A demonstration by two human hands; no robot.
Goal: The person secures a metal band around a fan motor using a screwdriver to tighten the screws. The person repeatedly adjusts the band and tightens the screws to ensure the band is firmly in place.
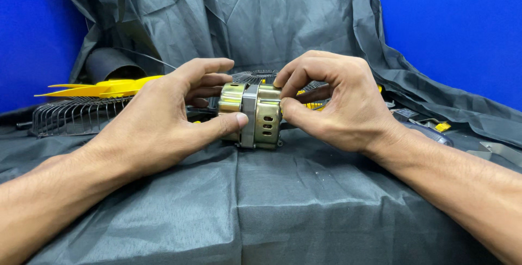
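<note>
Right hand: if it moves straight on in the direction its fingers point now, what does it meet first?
The right hand points leftward, already touching the metal motor housing; beyond that, probably the left hand.

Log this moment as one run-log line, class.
left hand: grips motor | right hand: pinches motor | surface: grey cloth | behind: fan blade, grille

The single head-worn view looks forward and slightly down, close over the cloth-covered table [261,210].
</note>
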